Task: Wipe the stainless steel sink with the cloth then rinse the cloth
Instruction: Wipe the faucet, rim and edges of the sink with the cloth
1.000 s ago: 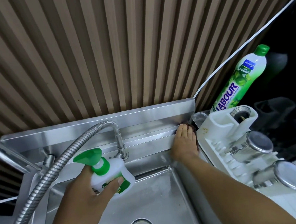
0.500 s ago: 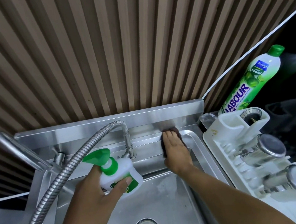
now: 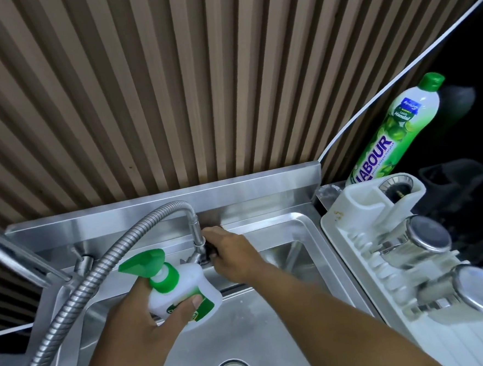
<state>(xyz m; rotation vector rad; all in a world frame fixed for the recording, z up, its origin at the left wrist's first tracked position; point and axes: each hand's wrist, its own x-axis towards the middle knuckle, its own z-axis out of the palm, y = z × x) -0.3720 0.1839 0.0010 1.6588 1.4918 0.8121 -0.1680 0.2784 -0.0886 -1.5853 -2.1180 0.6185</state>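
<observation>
Steel sink (image 3: 295, 230) ledge mostly wiped — right hand (image 3: 234, 254) has slid left to the tap (image 3: 197, 237), mid-frame, fingers curled on the dark cloth (image 3: 211, 252); left hand (image 3: 136, 327) grips the bottle (image 3: 185, 289) — rinse still ahead.

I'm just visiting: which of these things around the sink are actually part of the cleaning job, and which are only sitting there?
In use: sink; cloth, mostly hidden under the right hand at the tap; spray bottle in the left hand.

Just lying about: dish soap bottle; drying rack; steel cup; second steel cup; strainer in the rack.
</observation>
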